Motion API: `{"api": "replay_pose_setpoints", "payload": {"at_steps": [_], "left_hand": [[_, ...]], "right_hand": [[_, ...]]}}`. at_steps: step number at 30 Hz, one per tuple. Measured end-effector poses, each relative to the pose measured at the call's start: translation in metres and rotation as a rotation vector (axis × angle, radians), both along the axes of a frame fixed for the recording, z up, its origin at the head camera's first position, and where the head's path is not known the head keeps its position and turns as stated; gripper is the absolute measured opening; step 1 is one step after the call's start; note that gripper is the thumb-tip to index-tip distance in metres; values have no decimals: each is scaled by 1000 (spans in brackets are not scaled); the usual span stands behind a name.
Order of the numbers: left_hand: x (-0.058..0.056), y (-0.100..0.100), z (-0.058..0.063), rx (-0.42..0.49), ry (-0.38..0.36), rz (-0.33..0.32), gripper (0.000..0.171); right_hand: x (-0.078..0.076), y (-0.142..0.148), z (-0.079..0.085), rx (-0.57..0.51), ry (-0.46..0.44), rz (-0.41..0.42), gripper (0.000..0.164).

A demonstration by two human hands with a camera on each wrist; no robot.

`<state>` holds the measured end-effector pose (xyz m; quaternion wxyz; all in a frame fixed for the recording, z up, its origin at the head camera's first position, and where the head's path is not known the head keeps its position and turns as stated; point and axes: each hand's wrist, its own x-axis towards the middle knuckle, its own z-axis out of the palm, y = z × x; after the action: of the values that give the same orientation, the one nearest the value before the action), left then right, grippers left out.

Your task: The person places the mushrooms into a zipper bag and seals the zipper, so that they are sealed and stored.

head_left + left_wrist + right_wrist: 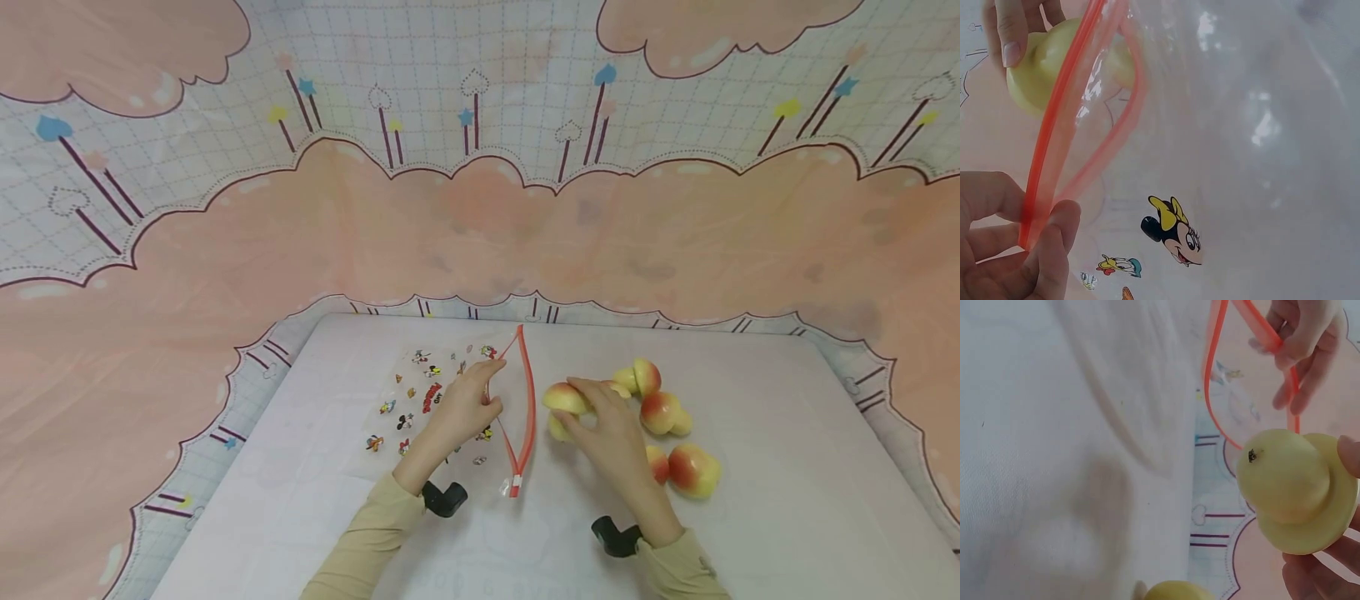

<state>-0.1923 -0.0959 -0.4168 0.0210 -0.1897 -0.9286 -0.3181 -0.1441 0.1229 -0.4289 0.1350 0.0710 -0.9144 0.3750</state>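
Observation:
A clear zip bag (416, 412) with a red zip edge (531, 400) and printed cartoon figures stands with its mouth parted. My left hand (467, 404) pinches one side of that red edge between thumb and fingers, as the left wrist view shows closely. Just right of the mouth, my right hand (611, 429) grips a yellow and red toy mushroom (564, 398). Its rounded yellow stem (1285, 475) points toward the bag in the right wrist view. Seen from the left wrist, the mushroom (1025, 81) appears partly behind the red edge.
Several more toy mushrooms lie right of my right hand, among them one at the back (647, 377), one in the middle (662, 414) and one in front (693, 472). Black wrist mounts (446, 498) show on both arms. A patterned cloth (480, 242) hangs behind the white table (787, 467).

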Motion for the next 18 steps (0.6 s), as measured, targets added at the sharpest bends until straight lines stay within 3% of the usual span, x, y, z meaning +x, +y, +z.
{"api": "replay_pose_setpoints", "payload": {"at_steps": [5,12,18], "left_hand": [[0,0,1,-2,-4,-1,57],[1,1,2,-11,13,-6,57],[2,1,5,-9,16,-7,58]], "right_hand": [[-1,-8,0,-31,8,-4,51],[0,-18,1,-117,-50,18,52],[-4,-23,-1,-185,-3,57,50]]}}
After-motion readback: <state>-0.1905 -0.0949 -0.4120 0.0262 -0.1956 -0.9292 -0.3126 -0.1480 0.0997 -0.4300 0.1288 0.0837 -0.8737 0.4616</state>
